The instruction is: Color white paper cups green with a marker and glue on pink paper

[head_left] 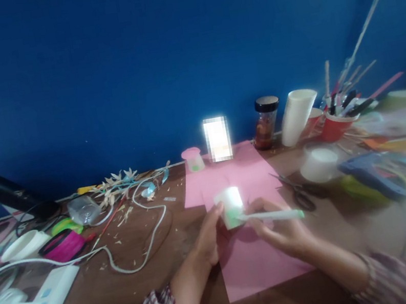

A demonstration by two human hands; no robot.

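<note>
My left hand (205,237) is closed around a small white paper cup (229,204) with green colour near its lower part, held over a pink paper sheet (253,263). In my right hand (278,230) I grip a white marker with a green end (276,215), its tip touching the cup's side. A second small cup with a pink top (192,159) stands at the far end of the pink sheet.
Scissors (297,193) lie right of the pink sheet. A glass jar (266,123), a tilted white cup (297,116) and a red cup of brushes (336,124) stand at the back right. A white cable (150,233), ribbon rolls (63,244) and straw flowers (118,181) lie left.
</note>
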